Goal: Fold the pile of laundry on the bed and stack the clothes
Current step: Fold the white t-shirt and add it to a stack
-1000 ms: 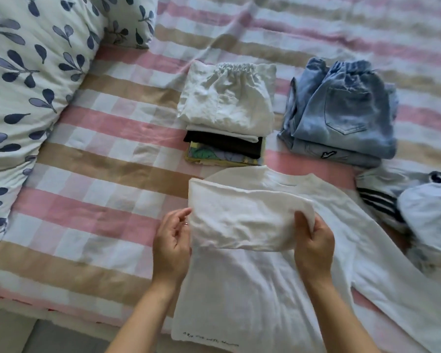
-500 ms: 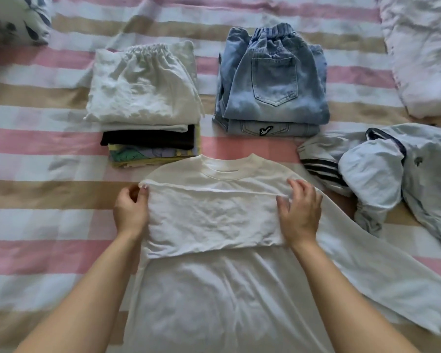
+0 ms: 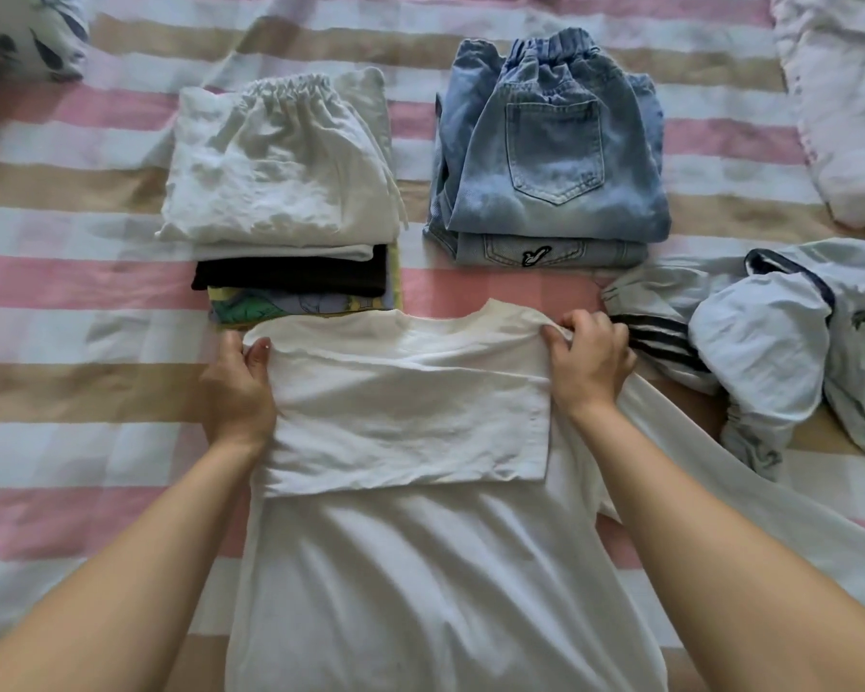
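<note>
The fold of a white long-sleeved cotton shirt (image 3: 420, 566) is judged to be the step in hand, with its sides not yet brought in. The shirt is laid flat on the pink, beige and white striped bed (image 3: 71, 272), by the near edge. Its shoulder on the left side is gripped by the left hand (image 3: 241, 387), thumb on top. Its other shoulder is pinched by the curled fingers of the right hand (image 3: 590, 362). The hands are kept well apart.

One sleeve is folded across the chest. The other is spread toward the right edge. The next move is judged to call for that loose sleeve to be turned in, then for the body to be doubled up from the hem.

The collar is pointed at the far edge and the hem at the near edge, so the long axis is run from near to far.

Beyond the collar, a stack of folded white, black and printed clothes (image 3: 280, 192) is seen on the left and a stack of folded blue denim (image 3: 550, 152) on the right. A heap of pale blue unfolded garments (image 3: 770, 352) is seen by the right edge.
</note>
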### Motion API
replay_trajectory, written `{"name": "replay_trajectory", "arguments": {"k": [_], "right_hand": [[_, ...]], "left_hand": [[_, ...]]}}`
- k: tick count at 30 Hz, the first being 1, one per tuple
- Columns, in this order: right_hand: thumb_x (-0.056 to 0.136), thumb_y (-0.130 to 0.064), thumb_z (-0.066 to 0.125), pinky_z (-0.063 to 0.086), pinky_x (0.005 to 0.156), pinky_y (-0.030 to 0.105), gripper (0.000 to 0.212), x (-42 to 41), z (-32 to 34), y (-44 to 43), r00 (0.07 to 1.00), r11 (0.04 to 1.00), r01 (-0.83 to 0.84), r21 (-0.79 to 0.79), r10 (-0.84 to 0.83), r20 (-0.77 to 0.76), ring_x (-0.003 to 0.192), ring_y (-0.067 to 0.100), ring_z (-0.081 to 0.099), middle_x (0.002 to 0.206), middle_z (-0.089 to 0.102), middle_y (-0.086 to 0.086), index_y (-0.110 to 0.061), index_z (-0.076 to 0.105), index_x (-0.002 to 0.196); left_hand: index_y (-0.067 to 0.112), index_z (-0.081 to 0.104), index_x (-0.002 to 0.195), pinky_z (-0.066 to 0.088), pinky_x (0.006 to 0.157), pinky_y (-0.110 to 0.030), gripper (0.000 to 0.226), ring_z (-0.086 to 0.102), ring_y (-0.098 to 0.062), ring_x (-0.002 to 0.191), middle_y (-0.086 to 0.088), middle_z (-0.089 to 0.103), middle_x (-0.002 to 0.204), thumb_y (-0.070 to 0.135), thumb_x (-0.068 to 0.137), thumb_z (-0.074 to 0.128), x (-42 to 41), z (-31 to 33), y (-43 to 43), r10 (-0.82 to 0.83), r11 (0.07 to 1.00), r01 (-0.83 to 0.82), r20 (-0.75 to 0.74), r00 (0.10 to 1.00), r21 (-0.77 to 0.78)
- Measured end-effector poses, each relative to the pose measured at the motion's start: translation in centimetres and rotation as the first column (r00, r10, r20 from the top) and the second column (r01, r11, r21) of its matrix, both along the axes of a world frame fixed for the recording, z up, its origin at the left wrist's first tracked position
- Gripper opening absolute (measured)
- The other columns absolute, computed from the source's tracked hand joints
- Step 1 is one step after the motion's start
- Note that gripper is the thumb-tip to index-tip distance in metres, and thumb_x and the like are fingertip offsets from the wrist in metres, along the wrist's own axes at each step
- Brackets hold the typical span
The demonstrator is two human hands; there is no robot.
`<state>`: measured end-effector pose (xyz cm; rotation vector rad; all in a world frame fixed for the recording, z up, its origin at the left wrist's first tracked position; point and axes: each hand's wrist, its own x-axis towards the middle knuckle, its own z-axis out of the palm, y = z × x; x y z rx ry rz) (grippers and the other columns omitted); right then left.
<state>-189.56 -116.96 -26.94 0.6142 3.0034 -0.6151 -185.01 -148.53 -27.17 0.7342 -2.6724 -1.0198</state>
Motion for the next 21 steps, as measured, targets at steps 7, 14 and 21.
{"name": "replay_trajectory", "arguments": {"k": [7, 14, 21], "right_hand": [[0.088, -0.034, 0.055, 0.03, 0.094, 0.041, 0.031, 0.2, -0.1, -0.3, 0.999, 0.999, -0.026, 0.025, 0.027, -0.036, 0.114, 0.031, 0.041, 0.119, 0.054, 0.01, -0.017, 0.057, 0.114], [0.082, -0.01, 0.053, 0.031, 0.09, 0.031, 0.024, 8.4, 2.9, 3.1, 0.935, 0.979, -0.066, -0.192, -0.007, -0.355, 0.097, 0.031, 0.056, 0.101, 0.063, 0.012, -0.006, 0.065, 0.103], [0.082, 0.003, 0.058, 0.031, 0.086, 0.023, 0.021, 16.3, 3.7, 11.6, 0.893, 0.939, 0.239, -0.247, -0.312, -0.325, 0.095, 0.026, 0.053, 0.096, 0.063, 0.01, -0.006, 0.065, 0.101]], "left_hand": [[-0.008, 0.047, 0.117, 0.033, 0.091, -0.045, 0.038, 0.048, -0.044, 0.107, -0.032, 0.051, 0.115, 0.02, 0.092, 0.053, -0.2, -0.1, 1.1, -0.007, 0.98, 0.01, 0.018, 1.0, -0.198], [-0.003, 0.056, 0.111, 0.041, 0.088, -0.041, 0.031, 0.047, -0.019, 0.101, -0.015, 0.059, 0.105, 0.018, 0.091, 0.045, 3.9, 3.3, 13.9, -0.408, 0.909, 0.416, -0.2, 0.891, -0.003], [0.005, 0.062, 0.101, 0.051, 0.074, -0.036, 0.02, 0.06, -0.017, 0.086, -0.002, 0.063, 0.094, 0.013, 0.09, 0.048, 7.1, 5.2, 28.4, -0.56, 0.742, 0.599, -0.214, 0.801, 0.301]]}}
